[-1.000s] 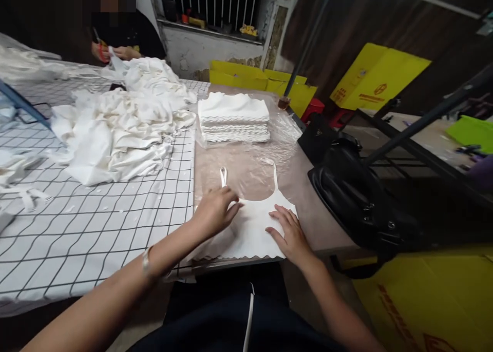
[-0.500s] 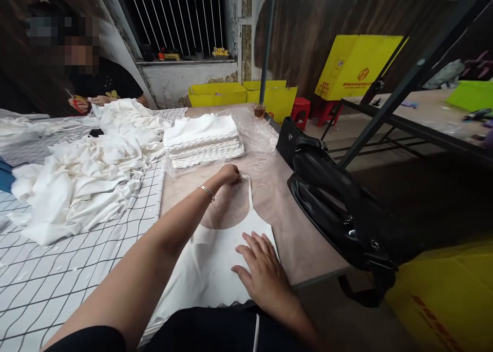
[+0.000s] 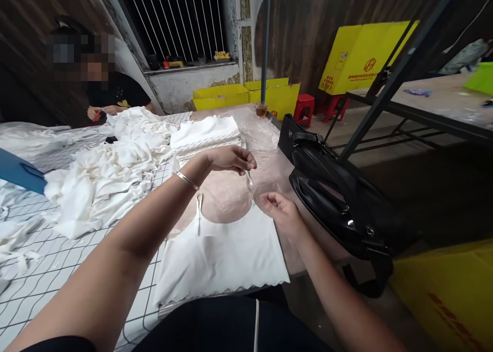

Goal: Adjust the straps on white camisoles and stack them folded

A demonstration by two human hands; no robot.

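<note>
A white camisole [image 3: 227,254] with a scalloped hem lies flat on the table in front of me, its neckline turned away from me. My left hand [image 3: 233,159] is closed, pinching the top of its right shoulder strap [image 3: 249,180] and holding it up off the table. The left strap [image 3: 199,208] lies loose in a narrow loop. Beside the base of the raised strap is my right hand [image 3: 283,211], its fingers loosely bent and a little apart from the cloth; I see nothing in them.
A neat stack of white garments [image 3: 208,131] sits beyond my left hand. Crumpled white cloth [image 3: 111,177] covers the gridded tabletop to the left. A black bag [image 3: 331,182] lies along the right edge. Across the table, a person [image 3: 119,93] handles something red. A glass [image 3: 261,110] stands farther back.
My left hand has lifted the right strap and moved slightly right and nearer. My right hand has left the fabric and moved up beside the strap. The camisole's left strap has come into view.
</note>
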